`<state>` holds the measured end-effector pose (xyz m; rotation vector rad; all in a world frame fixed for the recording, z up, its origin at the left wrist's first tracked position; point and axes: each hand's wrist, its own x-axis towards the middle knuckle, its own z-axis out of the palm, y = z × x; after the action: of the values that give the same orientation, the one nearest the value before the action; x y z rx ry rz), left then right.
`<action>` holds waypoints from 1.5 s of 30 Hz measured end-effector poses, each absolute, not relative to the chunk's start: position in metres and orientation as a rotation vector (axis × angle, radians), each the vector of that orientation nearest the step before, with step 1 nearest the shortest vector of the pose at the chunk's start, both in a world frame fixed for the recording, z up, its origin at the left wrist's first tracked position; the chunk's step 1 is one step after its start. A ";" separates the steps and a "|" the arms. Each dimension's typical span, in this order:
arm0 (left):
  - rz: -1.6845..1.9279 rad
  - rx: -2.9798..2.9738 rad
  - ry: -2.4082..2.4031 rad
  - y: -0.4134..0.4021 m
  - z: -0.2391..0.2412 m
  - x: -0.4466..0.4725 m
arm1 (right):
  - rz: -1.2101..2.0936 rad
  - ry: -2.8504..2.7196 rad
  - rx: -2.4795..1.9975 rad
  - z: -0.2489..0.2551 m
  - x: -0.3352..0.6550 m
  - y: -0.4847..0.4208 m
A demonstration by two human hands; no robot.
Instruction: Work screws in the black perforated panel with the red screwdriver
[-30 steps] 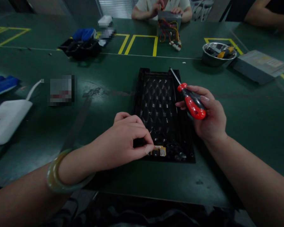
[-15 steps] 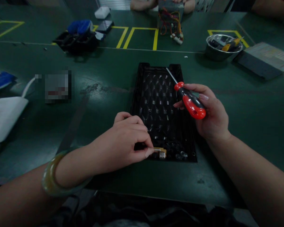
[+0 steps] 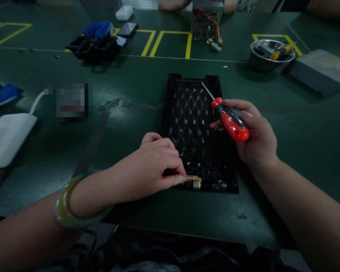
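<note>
A black plastic housing [image 3: 195, 124] with a quilted inside lies flat on the green table [image 3: 286, 113] in front of me. My left hand [image 3: 155, 166] is closed in a pinch at the housing's near left corner, fingertips on a small yellow circuit board [image 3: 193, 180] with a metal port. My right hand [image 3: 255, 136] hovers over the housing's right edge, wrapped round the red and black handle of a screwdriver [image 3: 229, 121], whose shaft points up and away to the far left. A pale green bangle [image 3: 68, 211] sits on my left wrist.
A metal bowl [image 3: 272, 54] with tools stands at the far right, next to a grey flat box [image 3: 320, 70]. A black tray with blue cloth [image 3: 96, 41] lies far left. A white device [image 3: 7, 138] lies at the left. Another person's hands work on a wired unit [image 3: 206, 19] opposite.
The view has shifted slightly; both hands stay almost where they were. My left fingertips have nudged a little right along the small board. The screwdriver has tilted slightly lower.
</note>
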<state>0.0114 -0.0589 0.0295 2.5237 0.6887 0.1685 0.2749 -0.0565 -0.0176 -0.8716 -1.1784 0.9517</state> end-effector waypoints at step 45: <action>0.490 2.504 1.279 -0.037 0.018 0.010 | 0.589 -1.069 -0.868 -0.014 0.264 -0.066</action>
<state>0.0100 -0.0366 0.0184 2.5042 1.2792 0.4895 0.2643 -0.0662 -0.0137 -0.8676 -1.0694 0.5891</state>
